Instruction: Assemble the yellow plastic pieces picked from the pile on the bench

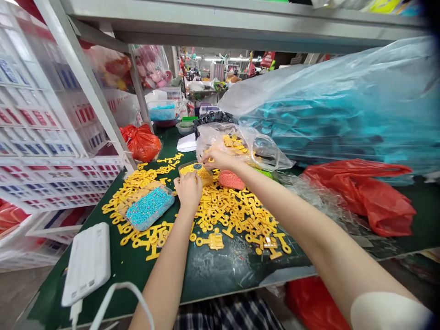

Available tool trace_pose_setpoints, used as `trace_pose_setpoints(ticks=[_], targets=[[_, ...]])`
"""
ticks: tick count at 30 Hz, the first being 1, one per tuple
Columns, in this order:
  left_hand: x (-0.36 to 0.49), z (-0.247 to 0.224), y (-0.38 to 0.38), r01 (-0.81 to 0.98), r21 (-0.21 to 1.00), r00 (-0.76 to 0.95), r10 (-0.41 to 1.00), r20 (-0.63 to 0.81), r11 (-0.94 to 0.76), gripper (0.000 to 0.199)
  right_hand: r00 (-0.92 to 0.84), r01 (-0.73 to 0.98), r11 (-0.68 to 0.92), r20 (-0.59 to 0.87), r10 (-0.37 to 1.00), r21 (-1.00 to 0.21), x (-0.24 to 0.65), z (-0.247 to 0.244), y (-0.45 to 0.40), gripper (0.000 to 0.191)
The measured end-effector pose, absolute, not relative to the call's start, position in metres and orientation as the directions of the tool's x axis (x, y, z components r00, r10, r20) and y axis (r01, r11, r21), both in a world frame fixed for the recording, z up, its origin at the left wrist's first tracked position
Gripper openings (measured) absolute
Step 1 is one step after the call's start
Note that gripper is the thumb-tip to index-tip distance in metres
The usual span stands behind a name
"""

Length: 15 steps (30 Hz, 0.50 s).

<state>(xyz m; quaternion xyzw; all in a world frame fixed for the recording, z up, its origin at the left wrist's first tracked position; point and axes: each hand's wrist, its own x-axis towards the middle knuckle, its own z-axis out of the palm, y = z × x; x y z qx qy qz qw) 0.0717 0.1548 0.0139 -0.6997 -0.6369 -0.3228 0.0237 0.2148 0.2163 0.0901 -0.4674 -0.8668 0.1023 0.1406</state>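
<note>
My left hand and my right hand meet over a small tray of yellow beads on the green work table. A small dark blue round piece sits at the tray's top edge, between my hands. My right fingertips are pinched close to it, but I cannot tell what they hold. A pile of yellow plastic pieces spreads around my left wrist. A tray of blue beads lies to the left, and coral beads lie beyond my right forearm.
A clear bag of yellow pieces lies behind my hands. White plastic crates stand at the left, with a white power bank in front. Red bags and a large teal-filled plastic bag lie to the right, under a metal shelf.
</note>
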Motion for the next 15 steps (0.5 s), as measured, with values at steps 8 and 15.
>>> trace_pose_setpoints(ticks=[8,15], targets=[[0.099,0.011,0.153,0.752,0.483,0.195,0.852,0.486,-0.448,0.027,-0.288,0.688,0.45,0.354,0.89,-0.569,0.342,0.071,0.151,0.045],[0.167,0.051,0.19,0.722,0.379,0.596,0.799,0.084,-0.579,0.027,-0.015,0.678,0.314,0.414,0.91,-0.664,0.4,0.029,0.139,0.039]])
